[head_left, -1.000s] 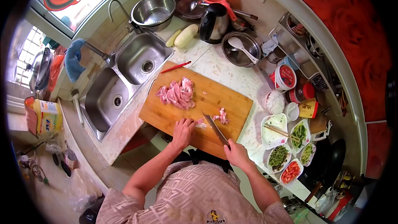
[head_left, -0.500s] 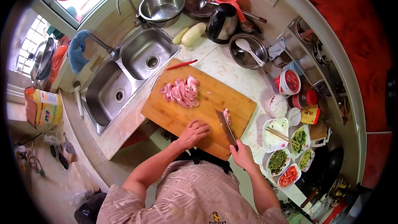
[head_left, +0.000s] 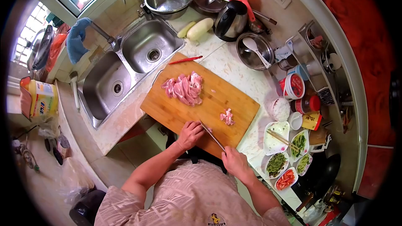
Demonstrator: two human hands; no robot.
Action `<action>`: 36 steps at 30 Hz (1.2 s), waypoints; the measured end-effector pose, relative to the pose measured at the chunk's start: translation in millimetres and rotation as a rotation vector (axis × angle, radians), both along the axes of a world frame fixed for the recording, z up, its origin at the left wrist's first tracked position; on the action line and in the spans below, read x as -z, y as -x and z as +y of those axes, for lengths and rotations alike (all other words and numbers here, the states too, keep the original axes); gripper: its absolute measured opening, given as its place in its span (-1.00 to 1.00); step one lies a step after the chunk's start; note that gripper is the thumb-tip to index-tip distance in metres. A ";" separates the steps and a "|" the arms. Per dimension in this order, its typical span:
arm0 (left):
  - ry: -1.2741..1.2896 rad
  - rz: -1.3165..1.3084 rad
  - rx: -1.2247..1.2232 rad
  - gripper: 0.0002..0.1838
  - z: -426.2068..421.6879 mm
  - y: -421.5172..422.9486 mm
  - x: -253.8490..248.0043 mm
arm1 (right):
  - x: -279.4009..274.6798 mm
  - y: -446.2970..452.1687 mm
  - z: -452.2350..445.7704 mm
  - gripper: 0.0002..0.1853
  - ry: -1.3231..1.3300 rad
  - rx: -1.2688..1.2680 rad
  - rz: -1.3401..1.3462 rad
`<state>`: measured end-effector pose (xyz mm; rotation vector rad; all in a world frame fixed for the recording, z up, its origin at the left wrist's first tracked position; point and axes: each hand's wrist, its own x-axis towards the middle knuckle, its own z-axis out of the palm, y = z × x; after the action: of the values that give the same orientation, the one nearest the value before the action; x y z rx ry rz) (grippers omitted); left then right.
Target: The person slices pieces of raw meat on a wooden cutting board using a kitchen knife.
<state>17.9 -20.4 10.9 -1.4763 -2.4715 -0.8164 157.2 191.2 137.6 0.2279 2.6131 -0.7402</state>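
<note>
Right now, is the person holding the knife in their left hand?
No, the right hand holds the knife, while the left hand is close to its tip.

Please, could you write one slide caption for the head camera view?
Right hand holding a knife near the left hand, raw meat piled on a wooden cutting board.

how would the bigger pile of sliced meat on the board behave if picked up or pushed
The sliced meat would likely be floppy, since it lies in limp, overlapping strips. Its moist-looking surface suggests it may be slippery. Being separate pieces, it would probably spread if pushed across the cutting board.
</note>
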 end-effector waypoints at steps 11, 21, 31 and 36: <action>0.002 -0.039 -0.004 -0.70 0.4 2.0 -2.3 | 11.4 2.6 -7.3 -0.80 -0.039 -0.044 -0.077; -0.016 -0.057 -0.011 -0.62 0.7 2.2 0.7 | 21.8 6.8 -6.3 -0.80 -0.040 0.000 -0.067; -0.138 -0.077 -0.051 -0.62 4.3 1.2 -6.9 | 4.6 5.9 1.1 -0.79 -0.021 0.061 -0.036; -0.052 -0.073 -0.053 -0.63 1.0 -1.4 5.0 | -3.0 -10.7 3.1 -0.81 -0.028 -0.017 -0.055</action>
<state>19.3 -19.4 5.9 -1.3817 -2.5097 -0.9329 167.9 194.3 140.5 0.2307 2.5711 -0.6821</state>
